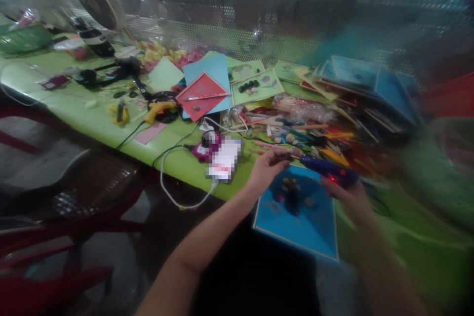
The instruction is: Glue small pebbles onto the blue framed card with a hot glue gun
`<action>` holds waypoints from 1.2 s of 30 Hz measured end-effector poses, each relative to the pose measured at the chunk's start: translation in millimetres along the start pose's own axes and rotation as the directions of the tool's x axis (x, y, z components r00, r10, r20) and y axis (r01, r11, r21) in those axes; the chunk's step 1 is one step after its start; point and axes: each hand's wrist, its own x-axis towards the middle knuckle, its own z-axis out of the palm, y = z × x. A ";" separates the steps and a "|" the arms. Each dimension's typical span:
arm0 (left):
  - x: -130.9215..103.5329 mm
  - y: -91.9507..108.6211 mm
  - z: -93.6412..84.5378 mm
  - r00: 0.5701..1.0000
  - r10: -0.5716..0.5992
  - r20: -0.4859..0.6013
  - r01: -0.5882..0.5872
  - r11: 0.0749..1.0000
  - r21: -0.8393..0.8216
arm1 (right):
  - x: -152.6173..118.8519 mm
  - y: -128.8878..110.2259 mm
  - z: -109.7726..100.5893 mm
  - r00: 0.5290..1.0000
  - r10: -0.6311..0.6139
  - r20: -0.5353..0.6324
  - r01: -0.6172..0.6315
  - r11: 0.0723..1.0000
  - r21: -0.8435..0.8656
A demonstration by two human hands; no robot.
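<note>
Our right hand [344, 191] closes round the smooth, tapered gun [326, 170], its tip towards ten o'clock. There our left hand [275, 160] pinches, nearly closed; we cannot tell what it holds. At six o'clock from the tip lies our flat blue board [314, 232], pale-edged, bearing rounded stones [310, 202]. At ten o'clock from the board, a rectangular phone [224, 158] lies on the green table [81, 103].

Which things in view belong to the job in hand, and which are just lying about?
Likely in the job:
- glue gun, in the right hand
- blue board, below both hands
- small pieces on that board

Apparently just lying about:
- phone
- fan
- green basin
</note>
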 end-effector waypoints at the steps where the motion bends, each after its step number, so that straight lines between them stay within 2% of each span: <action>1: 0.0 -0.2 -0.2 1.000 -0.003 0.008 0.003 1.000 -0.005 | 0.3 0.6 -0.2 1.000 -0.006 -0.010 0.006 1.000 0.004; 10: -0.7 -1.4 -1.4 1.000 0.008 -0.012 -0.008 0.999 0.035 | -1.4 1.8 -1.0 1.000 -0.010 0.020 0.011 1.000 -0.018; 19: -1.4 0.1 -0.6 1.000 -0.025 0.019 0.025 1.000 -0.003 | 0.2 -1.6 1.1 0.999 -0.040 -0.011 0.040 0.999 -0.027; 26: -1.5 2.1 -1.2 0.999 -0.041 -0.012 0.041 0.999 0.006 | -2.1 -2.0 0.0 1.000 -0.002 0.004 0.003 1.000 -0.009; 29: -2.2 3.1 -1.1 0.998 -0.053 -0.020 0.052 0.999 -0.004 | -0.6 -0.8 0.0 1.000 -0.010 -0.029 0.010 1.000 -0.018; 36: -1.4 2.8 -0.1 0.996 -0.075 -0.044 0.073 0.996 -0.047 | -1.8 -0.9 1.0 1.000 -0.023 0.006 0.023 1.000 -0.001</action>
